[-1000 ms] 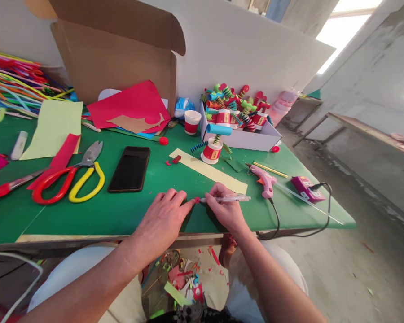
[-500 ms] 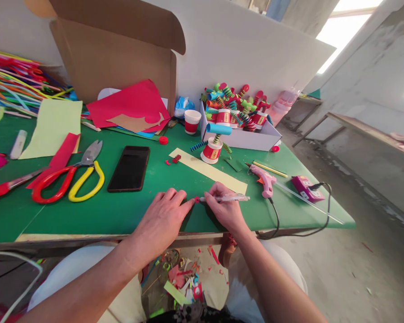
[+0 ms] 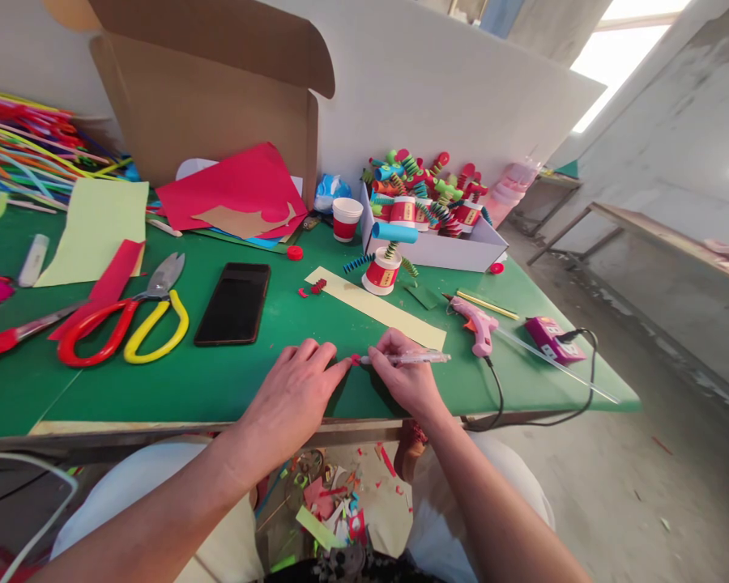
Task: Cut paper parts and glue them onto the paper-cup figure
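A small red paper piece (image 3: 355,359) lies on the green tabletop between my hands. My left hand (image 3: 297,385) rests palm down beside it, one outstretched digit touching its left edge. The other fingers of that hand are bent against the table and grip nothing visible. My right hand (image 3: 404,376) is closed around a clear pen (image 3: 425,356), held nearly level, with its tip at the red piece. Just beyond lies a pale yellow paper strip (image 3: 377,308). On the strip's far side stands a red-and-white paper cup figure (image 3: 381,274) with coiled paper arms and a blue roll on top.
To the left are a phone (image 3: 233,304), red-and-yellow-handled scissors (image 3: 151,316) and yellow paper (image 3: 100,227). A white box (image 3: 443,253) of similar figures stands behind. Rightward lie a pink glue gun (image 3: 477,324), its cord, and a purple power block (image 3: 552,340). Paper scraps (image 3: 334,502) litter the floor.
The pen tip and the red piece show only a very slight shift. Both hands keep nearly the same place.
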`<state>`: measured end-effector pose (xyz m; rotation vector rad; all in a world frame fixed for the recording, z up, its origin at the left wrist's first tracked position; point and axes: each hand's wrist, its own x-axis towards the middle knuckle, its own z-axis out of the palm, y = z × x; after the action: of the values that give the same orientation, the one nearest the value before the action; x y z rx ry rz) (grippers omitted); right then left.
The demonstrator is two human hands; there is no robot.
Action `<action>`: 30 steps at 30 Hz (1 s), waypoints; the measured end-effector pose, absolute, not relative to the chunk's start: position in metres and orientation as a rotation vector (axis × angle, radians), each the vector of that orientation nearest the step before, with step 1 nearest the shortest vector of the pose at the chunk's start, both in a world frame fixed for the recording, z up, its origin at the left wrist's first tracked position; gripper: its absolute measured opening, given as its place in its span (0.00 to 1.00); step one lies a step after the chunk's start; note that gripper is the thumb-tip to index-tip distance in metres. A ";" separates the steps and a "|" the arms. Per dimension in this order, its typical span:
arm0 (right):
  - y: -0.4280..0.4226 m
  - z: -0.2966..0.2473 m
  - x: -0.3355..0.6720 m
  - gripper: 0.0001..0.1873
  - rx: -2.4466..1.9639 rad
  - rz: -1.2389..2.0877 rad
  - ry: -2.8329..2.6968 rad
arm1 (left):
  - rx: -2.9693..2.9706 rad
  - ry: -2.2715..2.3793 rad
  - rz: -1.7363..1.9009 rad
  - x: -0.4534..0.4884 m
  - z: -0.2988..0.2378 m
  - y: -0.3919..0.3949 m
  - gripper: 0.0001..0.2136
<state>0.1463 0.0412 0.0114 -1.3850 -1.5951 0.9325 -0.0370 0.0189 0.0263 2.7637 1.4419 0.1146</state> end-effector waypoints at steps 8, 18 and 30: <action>0.040 0.013 0.146 0.12 -1.381 0.928 -1.607 | 2.778 1.432 0.154 -0.037 0.025 0.019 0.22; 0.041 0.012 0.147 0.11 -1.386 0.926 -1.603 | 2.786 1.433 0.149 -0.037 0.026 0.019 0.22; 0.041 0.012 0.146 0.12 -1.383 0.915 -1.614 | 2.776 1.427 0.167 -0.037 0.026 0.019 0.22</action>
<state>0.1462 0.0413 0.0120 -1.3825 -1.6140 0.9146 -0.0372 0.0186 0.0260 2.7762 1.4274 0.1669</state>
